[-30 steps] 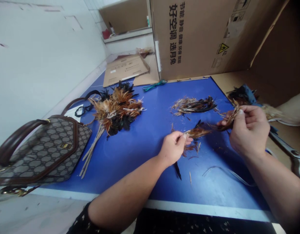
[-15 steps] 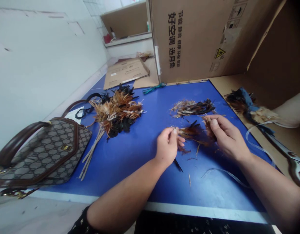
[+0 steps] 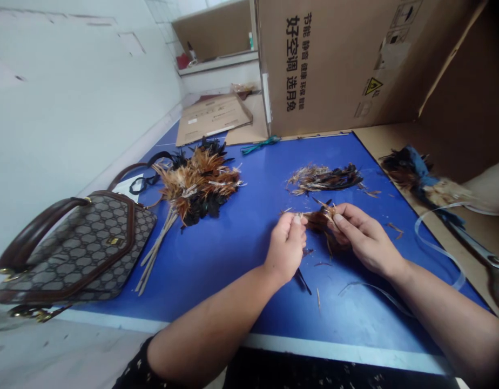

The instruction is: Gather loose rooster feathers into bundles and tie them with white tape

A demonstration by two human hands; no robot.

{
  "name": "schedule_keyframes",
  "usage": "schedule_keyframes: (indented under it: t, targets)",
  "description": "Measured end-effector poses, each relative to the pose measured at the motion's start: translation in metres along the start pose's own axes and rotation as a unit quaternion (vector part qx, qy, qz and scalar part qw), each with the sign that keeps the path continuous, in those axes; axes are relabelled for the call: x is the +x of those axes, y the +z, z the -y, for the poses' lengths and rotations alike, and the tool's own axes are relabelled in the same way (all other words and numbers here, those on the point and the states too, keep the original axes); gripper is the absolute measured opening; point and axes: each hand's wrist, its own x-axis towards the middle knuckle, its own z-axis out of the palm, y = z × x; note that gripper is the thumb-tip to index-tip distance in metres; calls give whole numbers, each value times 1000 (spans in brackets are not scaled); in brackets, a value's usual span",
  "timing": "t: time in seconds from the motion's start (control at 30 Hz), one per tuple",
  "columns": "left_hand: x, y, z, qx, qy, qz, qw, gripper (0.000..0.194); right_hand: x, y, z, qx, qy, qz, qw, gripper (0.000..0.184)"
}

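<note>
From the head view, the left hand (image 3: 287, 246) and the right hand (image 3: 361, 235) meet over the middle of the blue counter (image 3: 241, 237), fingers pinched narrow on one small brown feather bundle (image 3: 319, 219) held between them just above the counter. Farther back on the counter lies a loose feather pile (image 3: 322, 177), and to its left a large feather bunch (image 3: 199, 183) with pale stems. Left of that bunch a patterned handbag (image 3: 77, 251) sits closed, its contents hidden, and a big cardboard box (image 3: 334, 59) stands behind the pile.

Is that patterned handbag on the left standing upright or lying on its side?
Lying on its side. The handbag rests flat at the blue table's edge, its patterned face with the clasp turned upward and its brown handle sticking out sideways.
</note>
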Motion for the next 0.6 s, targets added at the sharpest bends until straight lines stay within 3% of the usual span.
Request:
schedule_keyframes:
  t: [0.13, 0.33, 0.6]
  targets:
    - [-2, 4, -3, -29, 13, 23, 999, 42, -3, 7, 0, 38, 22, 30, 999, 32]
    - [-4, 3, -5, 26, 30, 35, 999, 35, -7, 15, -1, 38, 22, 53, 998, 34]
    - [-2, 2, -3, 20, 25, 43, 999, 31, -8, 21, -6, 54, 28, 95, 994, 32]
